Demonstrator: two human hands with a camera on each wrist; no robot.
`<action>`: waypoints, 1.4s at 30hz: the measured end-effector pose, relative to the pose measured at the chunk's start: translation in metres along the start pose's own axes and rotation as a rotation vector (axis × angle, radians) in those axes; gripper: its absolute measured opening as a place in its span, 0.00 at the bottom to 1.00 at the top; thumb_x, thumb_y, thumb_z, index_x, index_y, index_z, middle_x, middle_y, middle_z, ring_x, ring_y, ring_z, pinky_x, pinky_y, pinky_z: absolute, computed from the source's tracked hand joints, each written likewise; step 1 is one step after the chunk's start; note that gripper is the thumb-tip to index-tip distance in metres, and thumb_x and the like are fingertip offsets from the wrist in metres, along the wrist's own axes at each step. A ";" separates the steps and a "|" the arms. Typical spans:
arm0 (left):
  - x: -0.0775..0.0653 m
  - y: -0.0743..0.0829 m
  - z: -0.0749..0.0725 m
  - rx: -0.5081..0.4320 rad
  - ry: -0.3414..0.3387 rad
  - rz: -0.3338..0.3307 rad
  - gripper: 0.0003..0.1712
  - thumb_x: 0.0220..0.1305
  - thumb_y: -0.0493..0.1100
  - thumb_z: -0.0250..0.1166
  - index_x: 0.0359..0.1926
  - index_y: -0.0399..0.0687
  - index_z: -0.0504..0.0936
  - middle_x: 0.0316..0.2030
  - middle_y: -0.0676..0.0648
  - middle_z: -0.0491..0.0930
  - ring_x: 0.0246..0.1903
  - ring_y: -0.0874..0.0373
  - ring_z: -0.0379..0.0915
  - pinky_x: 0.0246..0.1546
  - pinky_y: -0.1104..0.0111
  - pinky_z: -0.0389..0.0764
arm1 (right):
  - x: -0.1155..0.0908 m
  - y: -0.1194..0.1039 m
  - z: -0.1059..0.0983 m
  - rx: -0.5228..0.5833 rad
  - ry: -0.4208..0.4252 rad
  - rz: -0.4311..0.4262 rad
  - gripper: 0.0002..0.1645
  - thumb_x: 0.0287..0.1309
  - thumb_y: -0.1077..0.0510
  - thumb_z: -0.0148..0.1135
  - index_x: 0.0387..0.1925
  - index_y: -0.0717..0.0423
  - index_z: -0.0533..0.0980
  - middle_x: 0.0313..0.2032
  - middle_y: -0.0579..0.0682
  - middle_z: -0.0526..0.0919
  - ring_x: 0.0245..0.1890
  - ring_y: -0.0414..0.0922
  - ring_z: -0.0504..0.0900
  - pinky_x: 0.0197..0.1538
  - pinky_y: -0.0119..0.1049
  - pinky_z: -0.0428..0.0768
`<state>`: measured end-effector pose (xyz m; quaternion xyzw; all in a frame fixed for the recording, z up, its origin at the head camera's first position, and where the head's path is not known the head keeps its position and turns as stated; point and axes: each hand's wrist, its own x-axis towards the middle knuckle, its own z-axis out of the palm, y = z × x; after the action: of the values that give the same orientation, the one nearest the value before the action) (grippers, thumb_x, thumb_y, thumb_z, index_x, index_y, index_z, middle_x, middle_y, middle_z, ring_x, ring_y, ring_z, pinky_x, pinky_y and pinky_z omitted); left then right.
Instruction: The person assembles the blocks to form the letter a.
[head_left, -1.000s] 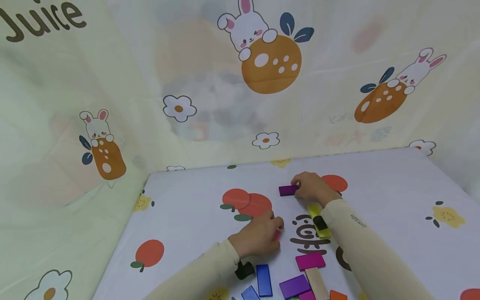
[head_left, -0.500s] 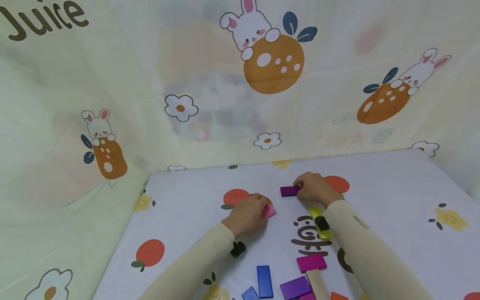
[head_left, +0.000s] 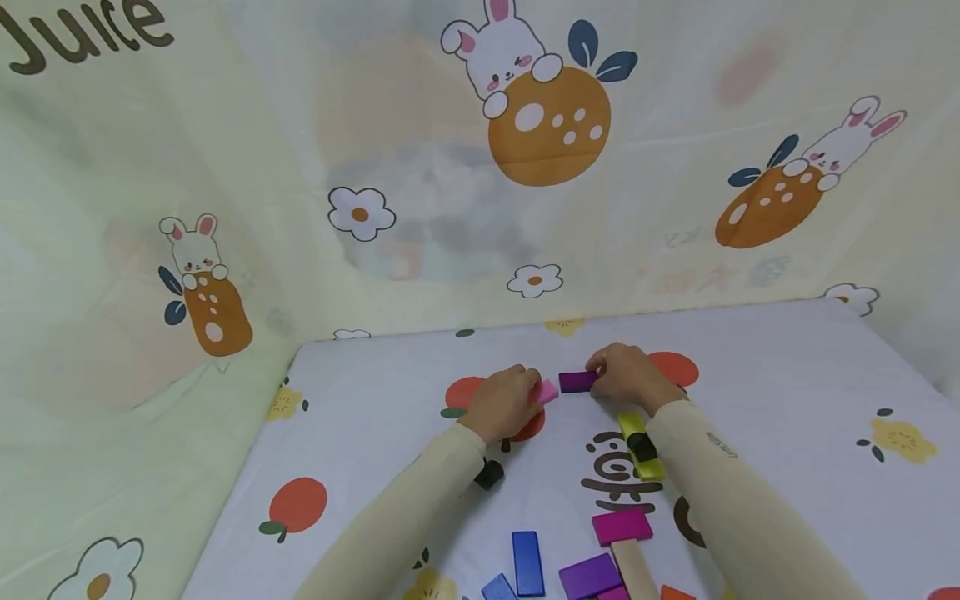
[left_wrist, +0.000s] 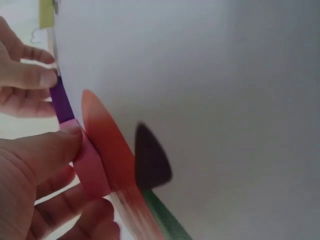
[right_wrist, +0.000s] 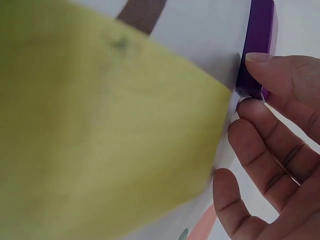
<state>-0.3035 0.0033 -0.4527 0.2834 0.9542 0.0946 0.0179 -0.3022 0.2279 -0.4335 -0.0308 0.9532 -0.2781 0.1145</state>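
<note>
My left hand [head_left: 501, 405] pinches a pink block [head_left: 548, 392] near the far part of the table. Close to its right, my right hand [head_left: 628, 377] holds the right end of a dark purple block [head_left: 577, 382] lying on the white cloth. Seen from the left wrist, the pink block [left_wrist: 93, 167] comes end to end with the purple block [left_wrist: 61, 104], and they look to touch. In the right wrist view my thumb presses the near end of the purple block [right_wrist: 256, 37], with a fingertip at its end.
A yellow block [head_left: 652, 468] lies below my right wrist, partly behind a black wrist device [head_left: 641, 447]. Nearer the front edge are blue [head_left: 528, 564], magenta [head_left: 622, 526], purple [head_left: 590, 575], wooden [head_left: 634, 568] and orange [head_left: 677, 593] blocks. A printed curtain [head_left: 420, 300] hangs behind the table.
My left hand has carried the pink block away from me, up to the left end of the purple block. The right hand stays on the purple block.
</note>
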 end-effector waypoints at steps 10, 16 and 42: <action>0.007 -0.002 0.001 -0.042 0.005 -0.039 0.18 0.68 0.47 0.72 0.57 0.50 0.85 0.41 0.49 0.81 0.35 0.59 0.75 0.37 0.74 0.80 | 0.001 -0.003 0.002 -0.024 -0.001 0.003 0.23 0.59 0.63 0.70 0.56 0.65 0.83 0.47 0.60 0.85 0.47 0.55 0.79 0.54 0.53 0.79; 0.008 -0.002 0.001 -0.054 0.030 -0.023 0.18 0.68 0.45 0.72 0.56 0.47 0.85 0.42 0.48 0.81 0.36 0.59 0.75 0.39 0.73 0.80 | 0.000 -0.004 0.002 -0.021 0.006 0.004 0.22 0.59 0.62 0.70 0.55 0.65 0.83 0.46 0.60 0.85 0.46 0.55 0.78 0.52 0.53 0.79; 0.014 -0.005 0.003 -0.082 0.045 -0.051 0.17 0.70 0.45 0.71 0.57 0.47 0.85 0.44 0.48 0.82 0.40 0.59 0.75 0.42 0.72 0.80 | 0.004 -0.004 0.001 -0.039 0.004 0.009 0.23 0.61 0.64 0.69 0.58 0.64 0.82 0.45 0.60 0.85 0.46 0.56 0.79 0.52 0.52 0.79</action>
<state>-0.3172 0.0072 -0.4567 0.2559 0.9565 0.1394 0.0104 -0.3061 0.2235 -0.4337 -0.0282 0.9588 -0.2591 0.1133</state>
